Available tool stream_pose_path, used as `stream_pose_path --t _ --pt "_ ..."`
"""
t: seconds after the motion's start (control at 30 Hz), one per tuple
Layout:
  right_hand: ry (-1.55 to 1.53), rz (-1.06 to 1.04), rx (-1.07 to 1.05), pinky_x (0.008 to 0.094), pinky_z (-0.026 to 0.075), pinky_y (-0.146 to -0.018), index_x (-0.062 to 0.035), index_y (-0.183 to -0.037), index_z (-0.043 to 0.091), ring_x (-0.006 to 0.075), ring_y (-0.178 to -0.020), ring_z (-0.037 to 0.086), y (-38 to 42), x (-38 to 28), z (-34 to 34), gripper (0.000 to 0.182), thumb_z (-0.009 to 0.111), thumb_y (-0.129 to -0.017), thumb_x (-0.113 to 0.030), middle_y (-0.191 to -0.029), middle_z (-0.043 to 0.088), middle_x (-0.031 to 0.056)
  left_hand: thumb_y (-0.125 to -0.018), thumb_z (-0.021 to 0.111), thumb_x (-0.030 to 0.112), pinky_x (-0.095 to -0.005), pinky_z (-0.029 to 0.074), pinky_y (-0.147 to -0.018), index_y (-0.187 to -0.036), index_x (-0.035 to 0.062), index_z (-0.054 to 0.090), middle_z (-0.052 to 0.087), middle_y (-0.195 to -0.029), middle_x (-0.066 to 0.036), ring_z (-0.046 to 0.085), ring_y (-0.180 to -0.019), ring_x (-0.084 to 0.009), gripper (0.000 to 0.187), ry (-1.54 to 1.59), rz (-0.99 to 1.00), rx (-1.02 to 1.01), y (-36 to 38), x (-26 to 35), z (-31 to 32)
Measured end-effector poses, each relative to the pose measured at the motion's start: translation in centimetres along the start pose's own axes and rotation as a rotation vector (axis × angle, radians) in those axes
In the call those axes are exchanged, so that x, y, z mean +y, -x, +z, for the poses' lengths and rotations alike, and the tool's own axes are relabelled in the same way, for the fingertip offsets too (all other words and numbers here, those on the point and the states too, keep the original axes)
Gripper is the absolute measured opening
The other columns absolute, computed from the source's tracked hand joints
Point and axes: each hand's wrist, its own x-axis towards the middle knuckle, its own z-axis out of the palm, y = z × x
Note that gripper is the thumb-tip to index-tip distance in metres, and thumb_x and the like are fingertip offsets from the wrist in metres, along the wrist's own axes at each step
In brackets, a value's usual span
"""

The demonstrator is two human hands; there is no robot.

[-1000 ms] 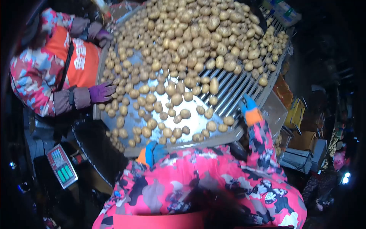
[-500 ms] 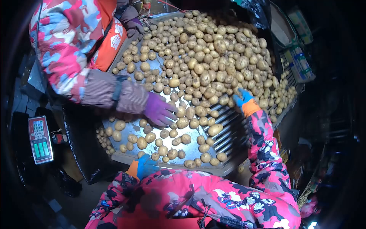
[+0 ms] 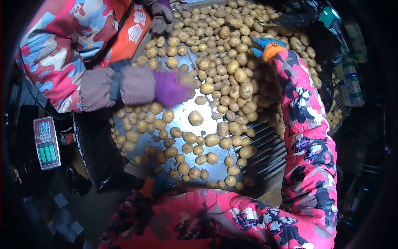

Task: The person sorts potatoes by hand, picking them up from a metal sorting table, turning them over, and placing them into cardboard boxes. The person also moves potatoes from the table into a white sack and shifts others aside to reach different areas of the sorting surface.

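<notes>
Potatoes [image 3: 232,66] lie heaped over a metal sorting table, with looser ones spread on its bare sheet [image 3: 182,118]. My right hand [image 3: 267,46], in a blue glove with an orange cuff, reaches far across onto the heap. Its fingers are apart and touch or hover just over potatoes; no potato shows in its grasp. Low in the view, my left hand [image 3: 163,184] is a dark blue glove in shadow at the table's near edge, close to small potatoes. Its fingers cannot be made out.
A co-worker's purple-gloved hand [image 3: 172,88] is blurred over the sheet, by a potato; their other glove [image 3: 161,17] rests at the far edge. Slatted bars [image 3: 265,147] run at right. A black plastic-lined bin [image 3: 97,149] and scale [image 3: 47,143] stand left.
My right hand has moved away from me, farther up the heap. The co-worker's purple glove has shifted up across the sheet. The camera view has shifted, and my left hand is now in shadow.
</notes>
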Motion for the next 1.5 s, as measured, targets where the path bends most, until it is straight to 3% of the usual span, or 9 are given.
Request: stream_pose_path --t 0.17,0.4,0.57,0.73,0.77,0.8,1.07,1.17,1.5 --pt "-0.078 0.004 -0.152 0.0438 0.037 -0.105 -0.0232 -0.141 0.044 0.0324 -0.125 0.049 -3.0 -1.2 1.6 0.071 0.057 -0.082 -0.06 -0.138 0.051 0.0125 -0.097 0.049 0.018 -0.0403 0.052 -0.082 -0.125 -0.0004 0.05 0.065 -0.102 -0.016 0.064 -0.097 -0.03 0.034 1.11 -0.633 0.117 -0.4 1.9 -0.4" --pt "0.041 -0.067 -0.281 0.0435 0.041 -0.102 -0.0241 -0.141 0.044 0.0345 -0.123 0.049 0.4 -4.3 -0.9 0.077 0.064 -0.076 -0.06 -0.131 0.053 0.0181 -0.094 0.052 0.024 -0.0397 0.053 -0.079 -0.114 0.0118 0.059 0.064 -0.104 -0.013 0.064 -0.094 -0.029 0.025 0.757 -0.317 0.101 0.2 -0.8 0.9" --pt "0.03 -0.143 -0.244 0.044 0.045 -0.097 -0.0202 -0.128 0.056 0.0333 -0.112 0.058 3.4 -5.1 1.5 0.055 0.063 -0.08 -0.048 -0.119 0.062 0.0132 -0.088 0.058 0.023 -0.0406 0.052 -0.079 -0.106 0.0218 0.066 0.062 -0.104 -0.011 0.062 -0.094 -0.0305 0.02 -0.111 0.239 0.102 -0.7 -0.2 -0.1" --pt "0.14 -0.016 -0.034 0.0412 0.045 -0.098 -0.0174 -0.12 0.061 0.0331 -0.118 0.053 9.2 -8.2 4.8 0.044 0.062 -0.081 -0.039 -0.12 0.062 0.0128 -0.08 0.061 0.021 -0.0365 0.053 -0.073 -0.102 0.029 0.068 0.061 -0.098 -0.005 0.061 -0.09 -0.0275 0.025 -0.335 0.092 0.103 -0.4 0.6 0.1" --pt "-0.06 0.045 -0.283 0.0432 0.042 -0.102 -0.019 -0.121 0.061 0.0358 -0.125 0.046 9.2 -7.8 5.1 0.044 0.06 -0.084 -0.044 -0.126 0.057 0.0142 -0.08 0.06 0.018 -0.0345 0.053 -0.066 -0.095 0.0294 0.068 0.061 -0.094 -0.003 0.062 -0.084 -0.0263 0.02 -0.38 0.174 0.103 0.1 0.9 -0.2" --pt "-0.066 -0.05 0.059 0.0457 0.043 -0.1 -0.0184 -0.116 0.062 0.0378 -0.119 0.05 12.0 -7.7 6.8 0.043 0.061 -0.082 -0.045 -0.121 0.059 0.0144 -0.08 0.06 0.018 -0.0345 0.053 -0.066 -0.095 0.0294 0.068 0.061 -0.094 -0.003 0.062 -0.084 -0.0263 0.02 -0.374 0.183 0.107 0.4 0.7 0.0" --pt "-0.466 0.233 0.139 0.0442 0.047 -0.092 -0.0132 -0.114 0.065 0.039 -0.101 0.06 25.8 -6.8 15.2 0.037 0.06 -0.087 -0.037 -0.105 0.065 0.0198 -0.095 0.047 0.013 -0.037 0.055 -0.084 -0.112 0.0027 0.043 0.064 -0.108 -0.018 0.065 -0.101 -0.0303 0.02 0.658 0.143 -0.11 0.1 -2.9 1.3" --pt "-1.271 0.411 0.122 0.0342 0.047 -0.091 -0.006 -0.128 0.056 0.0248 -0.107 0.06 29.6 -4.9 23.2 0.038 0.056 -0.093 -0.022 -0.12 0.063 0.0143 -0.099 0.044 0.028 -0.0371 0.055 -0.083 -0.118 -0.0003 0.046 0.063 -0.11 -0.02 0.065 -0.098 -0.0311 0.034 1.157 -0.256 -0.148 0.3 -0.6 0.2" --pt "-1.146 0.574 0.216 0.0338 0.033 -0.108 -0.0015 -0.14 0.042 0.024 -0.129 0.044 46.9 -11.7 27.7 0.054 0.058 -0.095 -0.027 -0.135 0.052 0.0152 -0.093 0.045 0.053 -0.0366 0.054 -0.076 -0.111 -0.0028 0.06 0.068 -0.094 -0.018 0.065 -0.081 -0.0279 0.061 1.09 -0.73 -0.011 -0.8 1.3 -0.2"
